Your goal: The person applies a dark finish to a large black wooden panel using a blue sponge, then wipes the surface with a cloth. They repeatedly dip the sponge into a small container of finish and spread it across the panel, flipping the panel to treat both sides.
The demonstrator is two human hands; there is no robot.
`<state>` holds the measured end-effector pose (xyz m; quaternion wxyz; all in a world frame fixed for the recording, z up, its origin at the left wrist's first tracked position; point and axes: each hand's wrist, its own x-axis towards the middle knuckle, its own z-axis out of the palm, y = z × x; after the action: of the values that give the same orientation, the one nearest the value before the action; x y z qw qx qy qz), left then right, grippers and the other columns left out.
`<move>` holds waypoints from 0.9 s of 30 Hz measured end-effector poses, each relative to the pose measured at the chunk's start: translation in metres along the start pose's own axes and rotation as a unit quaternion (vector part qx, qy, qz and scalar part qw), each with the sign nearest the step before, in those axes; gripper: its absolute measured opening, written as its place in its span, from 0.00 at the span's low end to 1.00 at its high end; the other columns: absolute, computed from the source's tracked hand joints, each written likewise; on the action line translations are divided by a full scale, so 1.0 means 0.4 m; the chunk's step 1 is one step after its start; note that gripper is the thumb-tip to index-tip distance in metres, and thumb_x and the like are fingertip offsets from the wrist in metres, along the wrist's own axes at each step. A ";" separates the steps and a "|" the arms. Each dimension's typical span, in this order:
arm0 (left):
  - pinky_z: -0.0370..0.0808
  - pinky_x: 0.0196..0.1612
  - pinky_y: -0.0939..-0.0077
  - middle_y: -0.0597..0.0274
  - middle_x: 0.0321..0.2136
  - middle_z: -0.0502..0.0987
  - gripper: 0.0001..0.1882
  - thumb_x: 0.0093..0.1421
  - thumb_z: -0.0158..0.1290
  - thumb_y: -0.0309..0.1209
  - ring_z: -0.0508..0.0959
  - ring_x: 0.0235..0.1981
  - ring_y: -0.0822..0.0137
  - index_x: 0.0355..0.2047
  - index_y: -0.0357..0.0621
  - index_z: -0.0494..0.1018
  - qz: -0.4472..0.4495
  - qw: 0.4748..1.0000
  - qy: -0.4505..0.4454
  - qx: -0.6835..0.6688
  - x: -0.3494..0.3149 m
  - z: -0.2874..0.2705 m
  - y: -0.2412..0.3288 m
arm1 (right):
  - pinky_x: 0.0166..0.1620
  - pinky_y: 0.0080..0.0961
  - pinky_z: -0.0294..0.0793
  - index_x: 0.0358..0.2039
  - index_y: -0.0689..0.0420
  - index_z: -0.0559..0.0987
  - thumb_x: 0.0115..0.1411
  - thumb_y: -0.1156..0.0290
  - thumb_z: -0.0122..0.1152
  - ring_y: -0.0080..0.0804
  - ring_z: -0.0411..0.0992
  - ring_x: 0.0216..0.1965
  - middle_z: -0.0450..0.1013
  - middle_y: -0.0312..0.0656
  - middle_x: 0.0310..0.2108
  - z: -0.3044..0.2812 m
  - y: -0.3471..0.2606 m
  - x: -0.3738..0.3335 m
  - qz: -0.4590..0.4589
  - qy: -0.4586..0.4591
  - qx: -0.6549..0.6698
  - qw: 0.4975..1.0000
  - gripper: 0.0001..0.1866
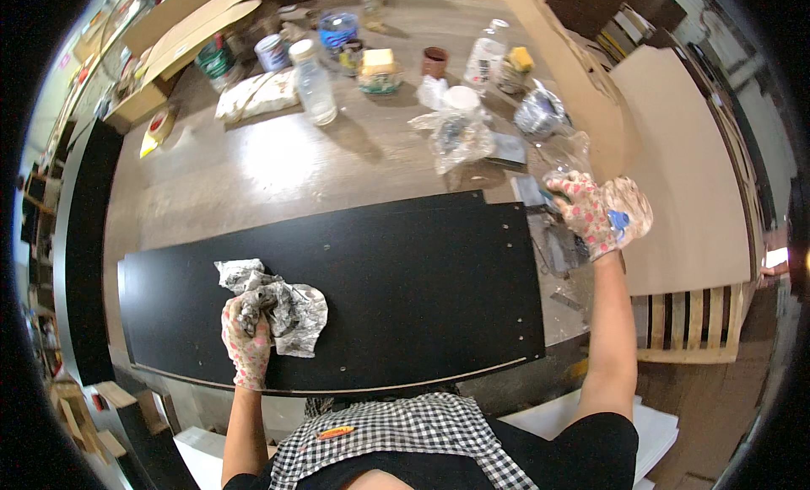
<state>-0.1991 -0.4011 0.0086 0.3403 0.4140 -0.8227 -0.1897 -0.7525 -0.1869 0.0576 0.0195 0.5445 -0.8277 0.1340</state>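
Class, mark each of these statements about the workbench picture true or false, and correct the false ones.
1. The left hand presses a crumpled rag onto the black panel. True.
2. Both hands are bare. False: both wear patterned gloves.
3. The right hand rests on the rag. False: it is raised off the panel's right end, apart from the rag.
4. A clear plastic bottle stands upright on the wooden table beyond the panel. True.
5. The black panel leans against a wall. False: it lies flat on the table.
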 end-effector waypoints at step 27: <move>0.73 0.57 0.56 0.50 0.48 0.79 0.27 0.50 0.63 0.34 0.78 0.50 0.50 0.53 0.52 0.75 0.147 0.980 -0.042 0.128 0.110 -0.034 -0.164 | 0.55 0.30 0.75 0.62 0.63 0.70 0.68 0.73 0.54 0.33 0.70 0.55 0.69 0.46 0.59 0.204 -0.596 -0.174 0.105 0.177 0.600 0.773 0.22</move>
<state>-0.1719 -0.4757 -0.0032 0.2743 0.3199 -0.9056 -0.0477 -0.4987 -0.2328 0.0144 -0.1789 0.3217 -0.6134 0.6988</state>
